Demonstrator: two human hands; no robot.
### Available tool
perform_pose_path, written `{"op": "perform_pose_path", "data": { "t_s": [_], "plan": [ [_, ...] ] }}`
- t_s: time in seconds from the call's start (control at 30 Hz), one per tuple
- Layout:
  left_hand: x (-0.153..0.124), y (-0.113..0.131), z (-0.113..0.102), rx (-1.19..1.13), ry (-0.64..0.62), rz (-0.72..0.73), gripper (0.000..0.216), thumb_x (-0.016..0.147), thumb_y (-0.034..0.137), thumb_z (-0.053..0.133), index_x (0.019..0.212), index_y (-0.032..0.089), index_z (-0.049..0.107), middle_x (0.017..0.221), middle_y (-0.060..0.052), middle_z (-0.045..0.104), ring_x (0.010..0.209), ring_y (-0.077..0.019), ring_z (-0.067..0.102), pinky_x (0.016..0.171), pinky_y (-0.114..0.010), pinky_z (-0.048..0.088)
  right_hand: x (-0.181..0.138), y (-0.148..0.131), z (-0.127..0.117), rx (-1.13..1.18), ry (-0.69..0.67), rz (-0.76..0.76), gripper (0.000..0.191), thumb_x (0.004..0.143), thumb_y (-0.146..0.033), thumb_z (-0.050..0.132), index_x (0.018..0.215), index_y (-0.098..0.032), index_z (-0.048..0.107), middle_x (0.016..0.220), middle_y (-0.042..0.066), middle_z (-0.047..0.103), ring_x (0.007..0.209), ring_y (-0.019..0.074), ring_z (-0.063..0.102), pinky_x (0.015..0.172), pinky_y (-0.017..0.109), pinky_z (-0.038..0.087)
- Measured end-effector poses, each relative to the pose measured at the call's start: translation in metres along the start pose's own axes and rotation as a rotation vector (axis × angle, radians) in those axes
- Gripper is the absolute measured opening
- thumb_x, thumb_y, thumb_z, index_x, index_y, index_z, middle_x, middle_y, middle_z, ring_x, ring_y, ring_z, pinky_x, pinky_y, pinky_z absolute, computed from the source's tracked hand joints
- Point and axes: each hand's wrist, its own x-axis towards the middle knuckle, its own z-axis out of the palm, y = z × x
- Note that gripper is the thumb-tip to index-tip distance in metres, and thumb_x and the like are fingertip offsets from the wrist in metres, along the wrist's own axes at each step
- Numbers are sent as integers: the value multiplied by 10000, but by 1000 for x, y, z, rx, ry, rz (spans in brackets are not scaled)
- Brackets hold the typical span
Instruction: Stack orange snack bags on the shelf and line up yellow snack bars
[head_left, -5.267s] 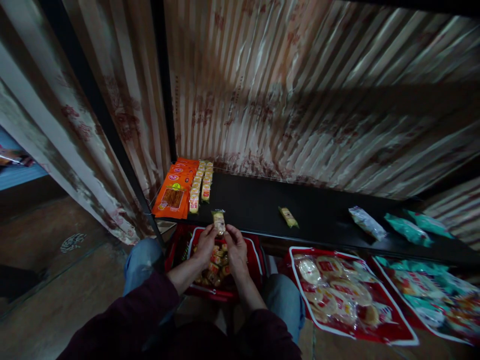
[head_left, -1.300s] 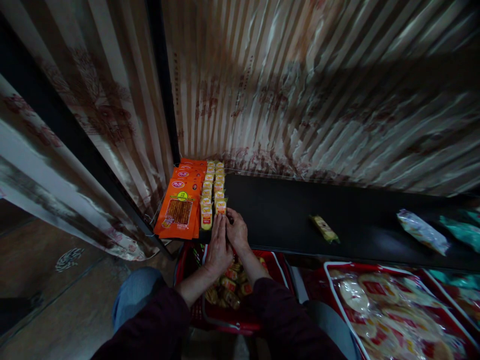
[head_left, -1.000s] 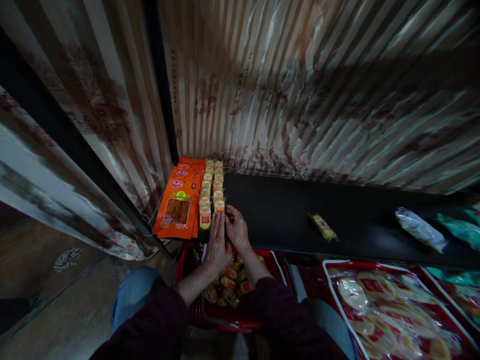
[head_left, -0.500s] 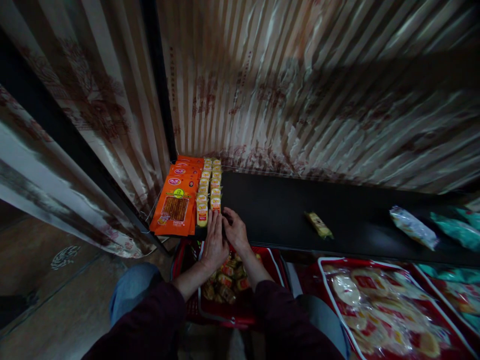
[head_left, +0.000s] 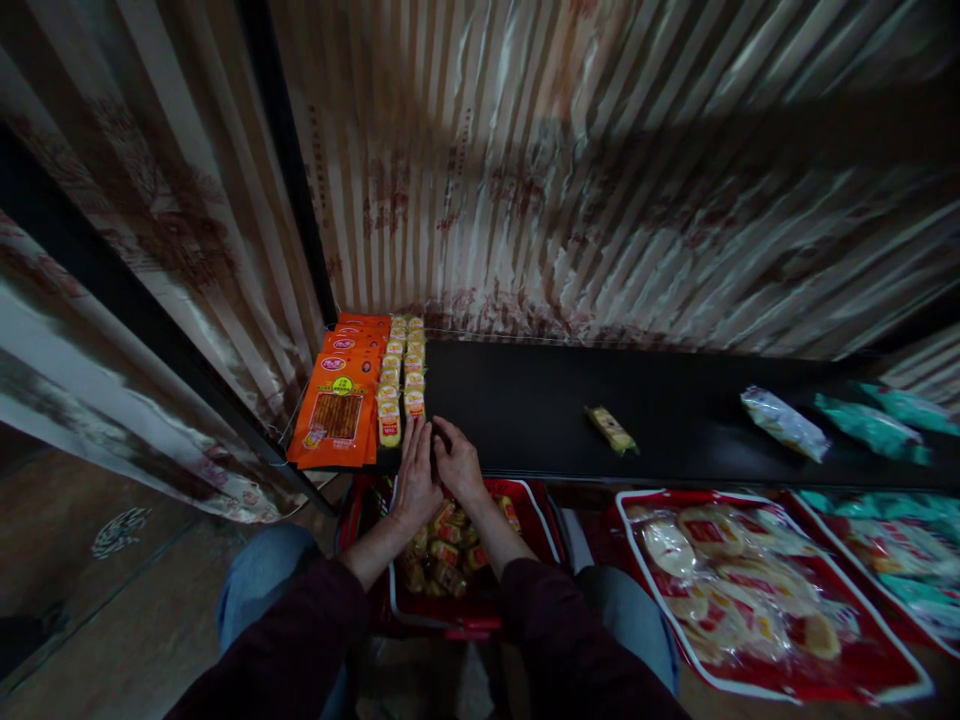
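Observation:
My left hand (head_left: 415, 482) lies stretched out, fingers together, its tips at the front of the black shelf (head_left: 525, 410) just below the near end of two rows of small yellow snack packs (head_left: 403, 385). Pressed against it, my right hand (head_left: 458, 466) has its fingers curled at the shelf edge; whether anything is inside them is hidden. A stack of orange packets (head_left: 334, 415) lies left of the rows. Below my hands, between my knees, stands a red basket (head_left: 551, 522) holding several more small packs (head_left: 442, 548).
One loose yellow pack (head_left: 611, 430) lies mid-shelf; a pale packet (head_left: 784, 422) and teal packets (head_left: 870, 425) lie farther right. Large red bags of round cakes (head_left: 750, 590) sit on the floor at right. A striped curtain backs the shelf, with a black post (head_left: 281, 170) at left.
Earlier both hands held one small pack above the basket, then set it at the near end of the right row. Since then my hands have slid back slightly toward the shelf edge.

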Motion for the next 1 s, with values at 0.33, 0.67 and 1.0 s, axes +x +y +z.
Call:
{"op": "perform_pose_path", "data": {
  "t_s": [0.33, 0.67, 1.0],
  "plan": [
    [3, -3, 1, -9, 1, -23, 667, 784, 81, 413, 1437, 114, 283, 1503, -159, 309, 1432, -238, 171, 1155, -491, 233, 11, -4, 0, 26, 65, 48, 351, 853, -309, 453, 1123, -202, 649, 1160, 67, 674, 1090, 202, 609, 1024, 397, 427],
    [7, -2, 0, -38, -14, -38, 711, 807, 91, 422, 1477, 137, 188, 1534, -136, 251, 1440, -243, 127, 1164, -487, 216, 39, -17, 15, 188, -52, 180, 496, 894, -485, 386, 1265, -204, 559, 1282, 71, 604, 1209, 199, 542, 1074, 366, 372],
    [5, -5, 2, -14, 4, -11, 680, 819, 90, 415, 1466, 127, 211, 1524, -166, 259, 1437, -258, 141, 1154, -505, 231, 29, -14, 12, 197, -13, 172, 506, 896, -487, 378, 1245, -172, 565, 1320, 104, 570, 1236, 208, 516, 1096, 369, 342]
  ]
}}
